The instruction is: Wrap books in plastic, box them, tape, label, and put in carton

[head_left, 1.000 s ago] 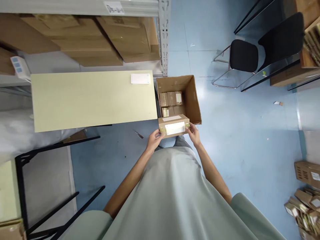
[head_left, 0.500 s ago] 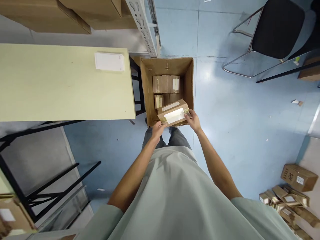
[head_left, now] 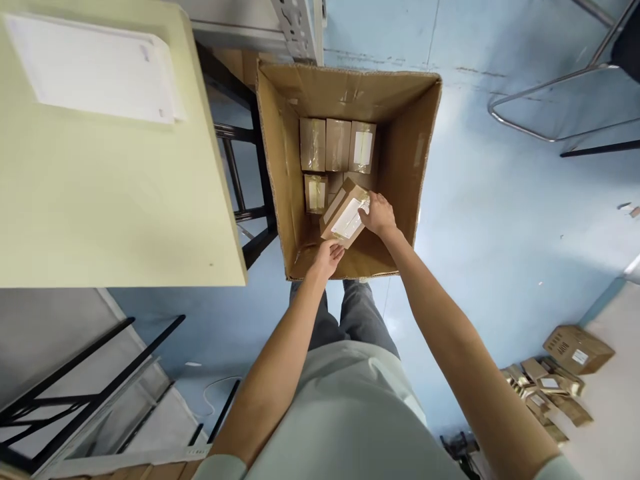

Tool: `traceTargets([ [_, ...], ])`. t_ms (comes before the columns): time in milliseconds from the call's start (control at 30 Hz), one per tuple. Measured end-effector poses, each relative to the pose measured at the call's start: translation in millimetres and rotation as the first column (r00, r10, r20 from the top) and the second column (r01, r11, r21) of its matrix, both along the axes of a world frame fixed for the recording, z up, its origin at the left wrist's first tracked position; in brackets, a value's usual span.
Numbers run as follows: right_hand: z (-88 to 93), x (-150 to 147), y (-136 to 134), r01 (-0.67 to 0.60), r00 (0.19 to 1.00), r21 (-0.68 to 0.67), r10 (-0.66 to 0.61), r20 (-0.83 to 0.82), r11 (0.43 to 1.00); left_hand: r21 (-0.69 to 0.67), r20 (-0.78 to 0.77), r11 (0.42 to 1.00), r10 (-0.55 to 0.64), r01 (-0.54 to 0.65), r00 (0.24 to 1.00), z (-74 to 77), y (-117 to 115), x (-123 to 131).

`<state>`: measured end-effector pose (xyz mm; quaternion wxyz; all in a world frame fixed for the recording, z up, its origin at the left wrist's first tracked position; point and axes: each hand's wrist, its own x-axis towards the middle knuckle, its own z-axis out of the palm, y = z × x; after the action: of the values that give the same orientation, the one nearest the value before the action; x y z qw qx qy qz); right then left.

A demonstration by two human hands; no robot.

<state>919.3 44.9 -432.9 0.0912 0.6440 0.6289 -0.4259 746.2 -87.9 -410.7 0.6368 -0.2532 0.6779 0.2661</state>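
Small taped parcel [head_left: 345, 217] tilted inside open carton [head_left: 400, 100], left hand [head_left: 327, 257] fingers closed on its near end, right hand [head_left: 379, 215] gripping its far right end, packed boxes [head_left: 337, 143] beyond

Both hands held a small parcel inside an open carton.
The left hand [head_left: 327, 257] and right hand [head_left: 379, 215] gripped the small taped brown cardboard parcel [head_left: 344, 216], tilted, within the large open corrugated cardboard carton [head_left: 400, 167], above five similar small packed boxes [head_left: 337, 143].

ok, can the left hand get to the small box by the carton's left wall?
Probably yes: the carton is open-topped and that small box lies uncovered just beyond the left hand, though it now holds the parcel.
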Motion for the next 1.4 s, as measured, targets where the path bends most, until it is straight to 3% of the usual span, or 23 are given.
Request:
traceTargets([
  [333,-175.8,-45,23,-0.094,0.995,-0.057,0.092,-0.037,0.994,-0.103,0.098,0.98,0.179,-0.168,0.979,-161.4,7,10],
  [500,-248.4,-70,24,-0.148,0.988,-0.033,0.146,-0.047,0.988,-0.118,0.091,0.982,0.157,-0.146,0.983,-232.5,11,20],
  [667,-303.6,-100,27,-0.186,0.978,0.048,0.19,-0.085,0.981,-0.093,0.054,0.989,0.118,-0.113,0.991,-292.3,17,14],
  [833,-328.0,-115,34,-0.204,0.978,0.023,0.205,-0.03,0.979,-0.088,0.039,0.989,0.122,-0.118,0.992,-328.8,18,2],
  [1000,-322.9,-105,31,-0.229,0.973,-0.081,0.229,-0.011,0.97,-0.082,0.059,0.985,0.159,-0.154,0.985,-334.1,20,5],
  [1067,-307.8,-100,23,-0.255,0.966,-0.149,0.257,-0.007,0.955,-0.063,0.075,0.984,0.173,-0.168,0.982,-328.5,27,5],
  [1167,-267.7,-95,2,-0.28,0.956,-0.262,0.293,0.011,0.924,-0.025,0.086,0.981,0.194,-0.193,0.977,-308.8,39,0],
  [1267,-211.5,-92,-22,-0.198,0.977,-0.33,0.212,0.006,0.923,-0.019,0.087,0.985,0.175,-0.174,0.981,-267.8,46,-8],
  [1400,-130.2,-82,-52,-0.029,0.999,-0.359,0.02,-0.028,0.933,0.045,0.085,0.993,0.104,-0.108,0.991,-178.9,46,-12],
])
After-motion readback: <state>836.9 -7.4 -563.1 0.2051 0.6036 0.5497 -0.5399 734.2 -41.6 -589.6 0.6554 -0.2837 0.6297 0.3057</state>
